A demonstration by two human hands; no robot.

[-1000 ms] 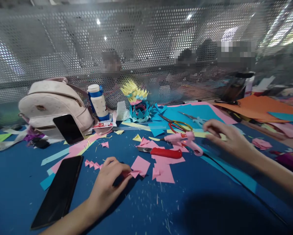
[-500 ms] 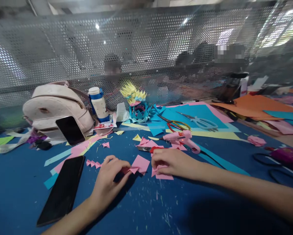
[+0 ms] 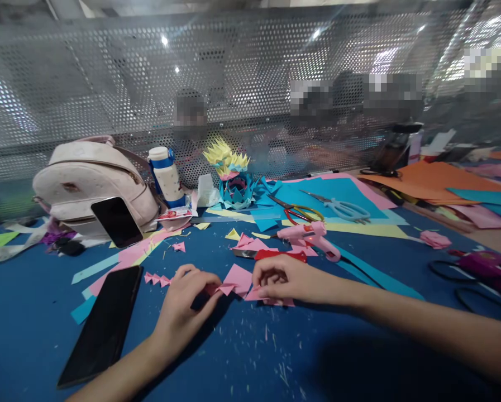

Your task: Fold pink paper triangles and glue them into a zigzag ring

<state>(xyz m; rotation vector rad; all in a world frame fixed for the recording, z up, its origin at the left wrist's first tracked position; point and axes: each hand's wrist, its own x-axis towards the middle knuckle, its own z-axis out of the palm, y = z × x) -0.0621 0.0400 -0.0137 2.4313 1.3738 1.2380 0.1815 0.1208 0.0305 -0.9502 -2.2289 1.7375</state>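
My left hand (image 3: 190, 300) is closed in a pinch on a small folded piece of pink paper (image 3: 227, 288) just above the blue table. Against that piece lies a flat pink paper square (image 3: 241, 277). My right hand (image 3: 284, 280) pinches another pink paper piece (image 3: 252, 293) between thumb and fingers, over more pink paper partly hidden beneath it. A short row of folded pink triangles (image 3: 157, 279) extends left from behind my left hand. Behind my right hand are red-handled scissors (image 3: 280, 255) and a pink glue gun (image 3: 309, 234), its small light glowing.
A black phone (image 3: 101, 326) lies left, with another phone (image 3: 116, 221) leaning on a pale backpack (image 3: 93, 167). Farther back stand a bottle (image 3: 167, 177) and a folded-paper model (image 3: 234, 178). Two more scissors (image 3: 343, 209) rest on blue sheets (image 3: 354, 192). A perforated metal screen (image 3: 250, 84) closes the back.
My right hand has shifted slightly left, bringing a pink piece off the papers beneath it toward the square. My left hand keeps its pinch almost in place.
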